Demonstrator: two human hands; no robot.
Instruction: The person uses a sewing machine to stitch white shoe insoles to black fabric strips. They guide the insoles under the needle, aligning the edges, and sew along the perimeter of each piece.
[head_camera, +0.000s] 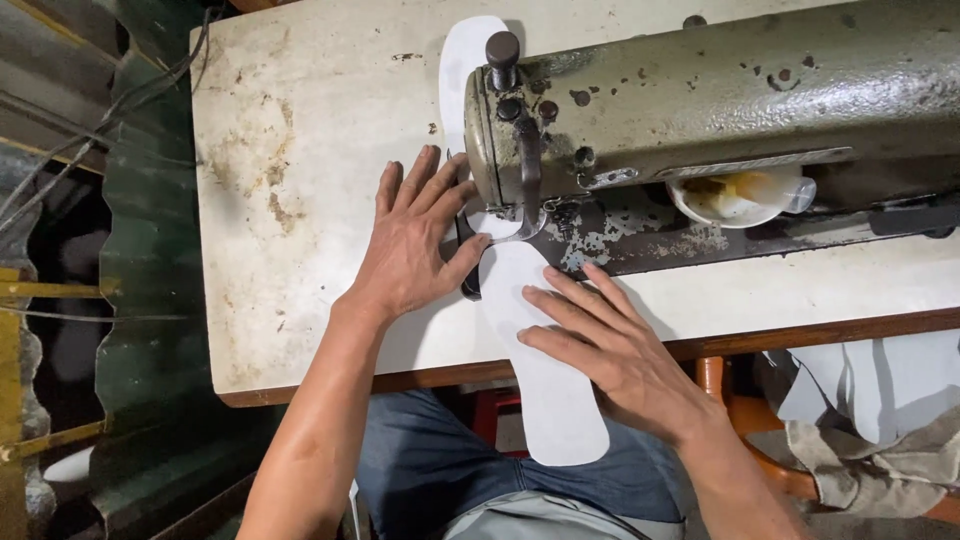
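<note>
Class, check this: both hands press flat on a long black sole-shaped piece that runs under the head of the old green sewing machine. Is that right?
Not quite: the long sole-shaped piece is white, not black. The head view shows the left hand and right hand flat on it where it runs under the old green sewing machine.

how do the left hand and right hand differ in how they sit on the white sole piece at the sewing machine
The left hand lies mostly on the worn table top beside the machine head, fingers spread and pointing away from the person, only its thumb side reaching the white sole piece. The right hand lies nearer the table edge, fingers angled leftward across the piece itself. Both are flat, palm down and open, gripping nothing.
</note>
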